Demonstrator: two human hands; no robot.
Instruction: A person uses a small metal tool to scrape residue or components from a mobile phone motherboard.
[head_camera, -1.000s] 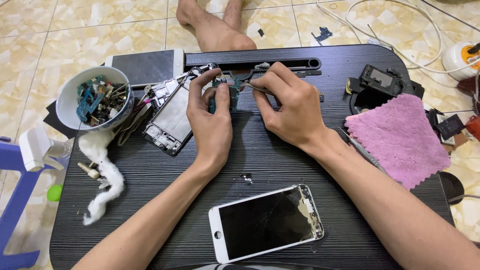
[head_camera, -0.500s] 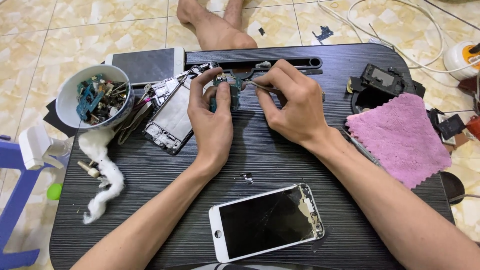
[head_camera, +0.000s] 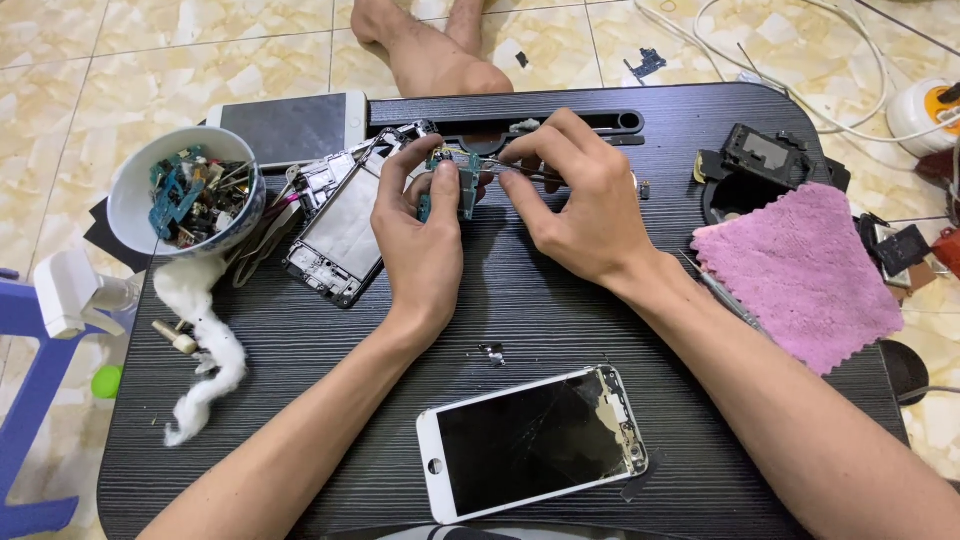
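At the far edge of the black table (head_camera: 300, 400), the left hand (head_camera: 425, 235) is pinching a small green circuit board (head_camera: 452, 185) upright between thumb and fingers, just above the tabletop. The right hand (head_camera: 580, 200) is closing its fingertips around thin metal tweezers (head_camera: 520, 170), whose tips are touching the top of the board. Just left of the board, an opened phone frame (head_camera: 340, 225) is lying face up, and beyond it a white bowl (head_camera: 140, 205) is holding loose electronic parts. A strip of white cotton (head_camera: 205, 345) is trailing below the bowl. Near the front edge, 1 white phone with a cracked screen (head_camera: 530, 455) is resting, well apart from both hands. A pink cloth (head_camera: 800, 270) is lying at the right.
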